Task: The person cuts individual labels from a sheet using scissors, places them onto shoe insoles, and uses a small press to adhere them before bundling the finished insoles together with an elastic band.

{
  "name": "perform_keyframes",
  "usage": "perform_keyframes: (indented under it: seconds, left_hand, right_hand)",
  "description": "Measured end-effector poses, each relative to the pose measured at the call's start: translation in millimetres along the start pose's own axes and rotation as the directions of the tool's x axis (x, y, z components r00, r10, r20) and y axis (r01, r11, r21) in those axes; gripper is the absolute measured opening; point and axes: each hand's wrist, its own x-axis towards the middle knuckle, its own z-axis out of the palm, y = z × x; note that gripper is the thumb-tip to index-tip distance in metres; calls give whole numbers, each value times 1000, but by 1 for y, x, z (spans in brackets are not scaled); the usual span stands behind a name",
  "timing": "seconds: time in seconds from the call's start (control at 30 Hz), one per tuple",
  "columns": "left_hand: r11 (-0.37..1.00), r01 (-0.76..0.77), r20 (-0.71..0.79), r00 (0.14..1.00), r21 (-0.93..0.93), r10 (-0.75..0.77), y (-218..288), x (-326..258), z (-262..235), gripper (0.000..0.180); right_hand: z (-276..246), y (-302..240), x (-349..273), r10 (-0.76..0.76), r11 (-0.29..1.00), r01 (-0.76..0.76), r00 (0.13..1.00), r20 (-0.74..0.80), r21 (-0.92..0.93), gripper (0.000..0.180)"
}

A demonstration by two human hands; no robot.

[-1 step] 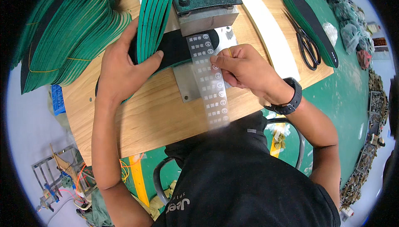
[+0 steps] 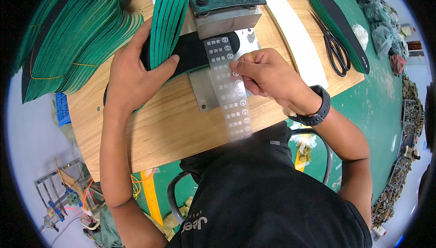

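Observation:
A black insole (image 2: pixel 193 50) with a green edge lies over a metal base plate (image 2: pixel 203 94), below the block of a press (image 2: pixel 229 22). My left hand (image 2: pixel 129 73) is closed around its left part, the thumb on top. Against that thumb leans a bundle of green insoles (image 2: pixel 169 19); my hand partly hides where they meet. Between the thumb and fingers of my right hand (image 2: pixel 272 76) is the edge of a clear transfer strip (image 2: pixel 225 91) with repeated white prints. The strip's far end lies on the black insole, under the block's front edge; its near end hangs past the table edge.
Large stacks of green insoles (image 2: pixel 81 44) stand at the left. On the right lie a curved white strip (image 2: pixel 290 30), black-handled scissors (image 2: pixel 336 50) and another insole pile (image 2: pixel 343 32). The wooden table (image 2: pixel 172 132) ends close to my lap. Bags (image 2: pixel 383 39) sit on the floor beyond.

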Motion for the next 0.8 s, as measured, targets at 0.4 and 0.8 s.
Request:
perform_keyframes:
  seconds: [0.4,0.8]
  left_hand:
    - [992,-66,12,998,103,65,-2,1,-1,64]
    - [982,-96,-40,994,164,104,0,0,7,58]
  right_hand:
    - [4,-1,-2,2,1000,-2,1000,-22,2,30]
    - [4,1,-4,-10,1000,9,999,-40,-30,33]
